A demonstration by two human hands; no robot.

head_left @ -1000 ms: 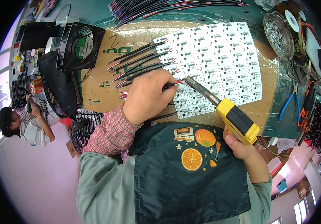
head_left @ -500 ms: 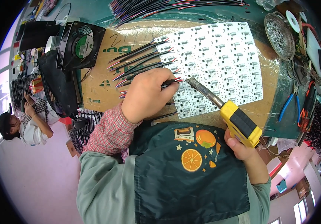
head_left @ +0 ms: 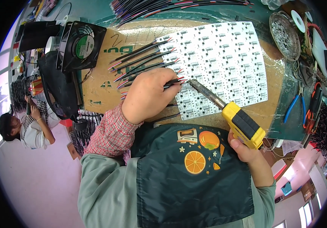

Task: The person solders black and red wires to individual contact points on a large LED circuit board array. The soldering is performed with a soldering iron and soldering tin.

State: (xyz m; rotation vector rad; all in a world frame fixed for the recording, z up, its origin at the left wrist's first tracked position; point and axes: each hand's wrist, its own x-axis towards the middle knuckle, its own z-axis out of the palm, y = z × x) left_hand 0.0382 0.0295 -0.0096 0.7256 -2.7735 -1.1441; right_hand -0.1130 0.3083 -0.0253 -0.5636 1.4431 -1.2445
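Here, from the head camera, I see my left hand (head_left: 148, 95) pinched shut on a thin black wire (head_left: 173, 82), its red-tipped end poking out to the right of my fingertips onto the white circuit board panel (head_left: 224, 57). My right hand (head_left: 247, 150) is wrapped tight around the yellow soldering iron (head_left: 243, 125), low and to the right of the board. The iron's long axis runs up and to the left from that grip, so its metal tip (head_left: 192, 83) lies just beside the wire's bare end, very near or touching; I cannot tell which. The wire itself runs roughly left to right, meeting the iron at a shallow angle. The left hand is far nearer the joint than the right, which stays back at the handle. Other black wires (head_left: 140, 60) fan out over the cardboard sheet (head_left: 102, 76) above my left hand. A small black fan (head_left: 80, 45) stands well off to the left, and blue pliers (head_left: 293, 106) lie at the right.
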